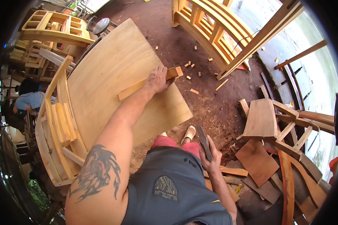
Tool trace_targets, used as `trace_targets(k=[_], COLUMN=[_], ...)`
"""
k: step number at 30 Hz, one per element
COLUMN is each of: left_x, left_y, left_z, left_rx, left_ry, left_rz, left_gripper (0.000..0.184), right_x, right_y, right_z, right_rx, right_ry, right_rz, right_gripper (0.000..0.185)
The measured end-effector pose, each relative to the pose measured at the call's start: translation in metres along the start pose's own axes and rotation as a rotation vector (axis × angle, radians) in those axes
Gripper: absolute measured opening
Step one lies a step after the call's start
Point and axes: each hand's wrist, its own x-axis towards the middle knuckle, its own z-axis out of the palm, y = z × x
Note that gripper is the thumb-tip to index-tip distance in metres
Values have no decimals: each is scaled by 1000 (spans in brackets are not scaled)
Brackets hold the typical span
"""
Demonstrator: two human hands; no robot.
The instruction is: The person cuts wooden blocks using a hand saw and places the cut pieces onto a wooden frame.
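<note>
My left hand (157, 79) is closed over a short wooden board (133, 89), near its far end. The board lies across a large plywood sheet (112, 56), its far end reaching past the sheet's edge. Down by my right thigh, my right hand (212, 153) grips a dark, narrow flat bar (204, 140) that points forward; its exact kind is unclear. My fingers partly hide both held pieces.
Slatted wooden frames stand at the left (60, 123) and far right (214, 30). Small wood offcuts (194, 91) litter the dirt floor. A scrap pile with a brown panel (257, 161) lies at my right. Another person (28, 103) is at the far left.
</note>
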Motion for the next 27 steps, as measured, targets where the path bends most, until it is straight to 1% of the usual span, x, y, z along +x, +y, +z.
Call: trace_targets(k=[1,3,5,8,9,11,12,14,16,18,20,23,25,27], left_x=[-1,-1,-2,-2,2,-2,-3,-2,-1,-1,-2,0,0,-2], left_y=[0,0,2,-1,0,1,1,3,-1,-3,0,-3,2,1], left_z=[-1,-3,-2,2,0,-3,-5,-5,2,3,-1,3,-3,-5], left_rx=[-10,-22,-31,-66,-58,-40,-31,-17,2,9,-1,13,-3,-7], left_ry=[-7,3,32,61,47,10,-5,-35,-15,-10,-24,-29,-51,-46], left_rz=[-3,-5,5,12,10,-12,-24,-45,-17,-12,-20,-15,-35,-39], left_gripper=[63,62,61,60,61,62,63,64,65,66,66,64,62,61], right_x=[20,66,108,128,126,99,81,36,-6,-35,-41,18,71,122], right_y=[3,5,4,-4,-1,9,3,1,-2,-9,-6,2,13,12], right_z=[13,42,66,70,68,62,50,20,-7,-29,-32,8,45,71], right_rx=[-2,72,18,57,51,43,62,21,-11,-54,-62,6,22,40], right_ry=[3,10,71,47,70,97,55,-23,2,-23,-43,-18,-6,102], right_rz=[-20,34,-45,-11,-41,-97,-9,89,-6,10,28,-10,36,-149], right_gripper=[60,58,58,59,59,60,61,63,64,64,63,62,61,61])
